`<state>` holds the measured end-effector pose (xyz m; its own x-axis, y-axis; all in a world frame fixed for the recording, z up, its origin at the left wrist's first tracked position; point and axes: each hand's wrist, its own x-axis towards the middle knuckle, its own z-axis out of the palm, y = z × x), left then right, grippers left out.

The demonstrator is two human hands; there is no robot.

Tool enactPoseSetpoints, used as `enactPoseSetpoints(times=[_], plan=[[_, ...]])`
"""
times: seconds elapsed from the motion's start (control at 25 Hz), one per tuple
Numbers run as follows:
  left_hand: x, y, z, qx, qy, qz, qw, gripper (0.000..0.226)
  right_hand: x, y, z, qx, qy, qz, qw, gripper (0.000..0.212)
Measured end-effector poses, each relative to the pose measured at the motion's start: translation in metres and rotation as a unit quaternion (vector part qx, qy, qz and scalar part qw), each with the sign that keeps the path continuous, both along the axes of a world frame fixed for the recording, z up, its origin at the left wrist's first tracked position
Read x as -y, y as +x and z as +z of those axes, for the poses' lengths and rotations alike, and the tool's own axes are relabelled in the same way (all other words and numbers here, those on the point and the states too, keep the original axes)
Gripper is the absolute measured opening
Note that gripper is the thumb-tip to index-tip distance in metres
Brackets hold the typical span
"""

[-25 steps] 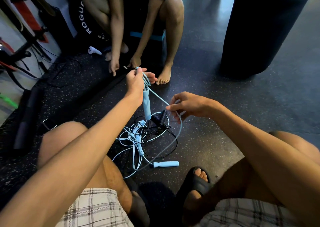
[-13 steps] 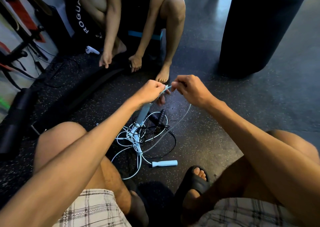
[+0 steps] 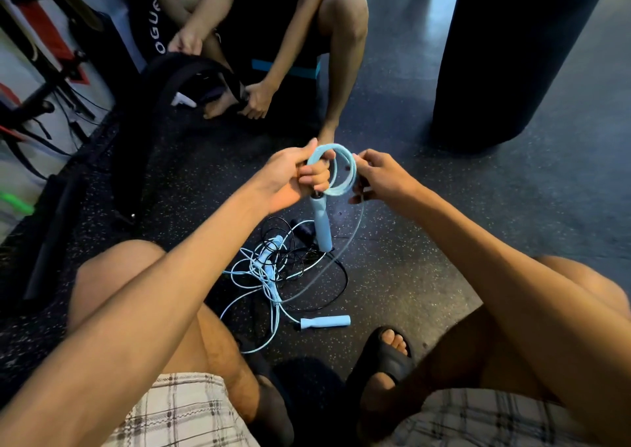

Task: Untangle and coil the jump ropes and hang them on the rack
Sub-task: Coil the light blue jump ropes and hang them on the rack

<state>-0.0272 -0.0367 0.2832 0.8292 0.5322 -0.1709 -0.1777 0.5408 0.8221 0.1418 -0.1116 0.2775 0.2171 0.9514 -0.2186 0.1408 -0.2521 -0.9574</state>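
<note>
My left hand (image 3: 297, 179) grips a small coil of light blue jump rope (image 3: 338, 170), and the rope's blue handle (image 3: 322, 223) hangs down from that hand. My right hand (image 3: 382, 176) pinches the same rope at the coil's right side; the cord runs from it down to the floor. Below on the floor lies a tangle of light blue and black ropes (image 3: 276, 269), with a second blue handle (image 3: 326, 322) lying near my sandal. A black handle (image 3: 304, 231) sits in the tangle. No rack is clearly in view.
Another person sits opposite, both hands on a black strap or bag (image 3: 177, 71). A large black punching bag (image 3: 526, 54) stands at the right. Gym gear and cables (image 3: 41, 112) crowd the left edge. My knees and sandaled foot (image 3: 386, 354) frame the rope pile.
My hands have wound the blue rope into a small coil at my left hand, where a straight strand was stretched between them. The other person has picked up the black strap.
</note>
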Motion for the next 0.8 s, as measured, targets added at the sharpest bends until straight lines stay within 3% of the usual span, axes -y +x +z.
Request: enactPoseSetpoints(times=[0.2,0.44,0.64,0.8], plan=[[-0.010,0.000,0.001,0.063,-0.106,0.164,0.979,0.036,0.010,-0.005,-0.001,-0.052,-0.090,0.095,0.990,0.012],[-0.020,0.001,-0.006,0.040,-0.108,0.346,0.931,0.035,0.019,-0.012,0.002,-0.055,-0.200,0.225,0.952,0.017],[-0.032,-0.007,-0.010,0.011,-0.024,0.412,0.911,0.030,0.020,-0.006,0.004,-0.020,-0.249,0.302,0.920,0.022],[-0.045,-0.016,-0.016,-0.103,0.156,0.453,0.872,0.024,0.022,0.002,0.009,-0.002,-0.229,0.285,0.931,0.025]])
